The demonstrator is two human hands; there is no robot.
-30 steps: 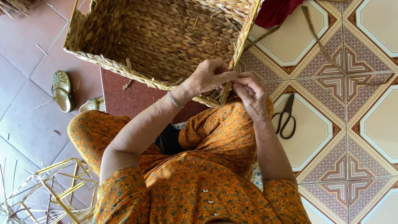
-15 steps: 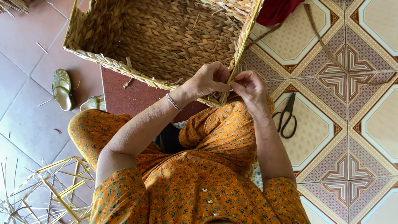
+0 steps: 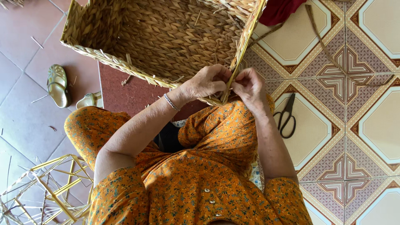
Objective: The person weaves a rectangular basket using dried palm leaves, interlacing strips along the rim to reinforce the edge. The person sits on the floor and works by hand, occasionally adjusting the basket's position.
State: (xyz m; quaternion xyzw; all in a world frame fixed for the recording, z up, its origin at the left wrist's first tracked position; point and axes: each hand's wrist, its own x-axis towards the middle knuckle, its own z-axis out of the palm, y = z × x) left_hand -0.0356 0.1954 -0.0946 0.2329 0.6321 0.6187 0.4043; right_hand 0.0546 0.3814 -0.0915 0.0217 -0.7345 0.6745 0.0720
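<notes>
From my remote seat I see the tiled floor (image 3: 375, 137) filling the frame, patterned cream and brown on one side and plain reddish on the other. On it sits the large woven basket (image 3: 158, 37), rectangular, made of plaited straw-coloured fibre, tipped so its open inside faces the camera, its near corner resting against the person's knees. The person sits cross-legged in an orange flowered garment (image 3: 196, 183).

Beside the legs, at the frame's lower corner, lies an open frame of yellow cane sticks (image 3: 46, 191). A dark red cloth (image 3: 281, 10) shows just past the basket's far rim. A pair of greenish sandals (image 3: 58, 85) lies on the plain tiles near the basket's wall.

Both hands meet at the basket's near corner. The left hand (image 3: 206, 83), with a silver bracelet (image 3: 171, 102) at its wrist, curls its fingers over the rim, thumb and fingers pressed together on the weave. The right hand (image 3: 248, 85) is closed too, pinching a thin pale strand (image 3: 243, 46) that runs up along the basket's corner edge. The two hands touch, or nearly so; I cannot tell which.

A pair of black scissors (image 3: 286, 116) lies closed on the patterned tiles, just beside the right forearm. A long brown fibre strip (image 3: 329, 54) trails across the tiles further out.
</notes>
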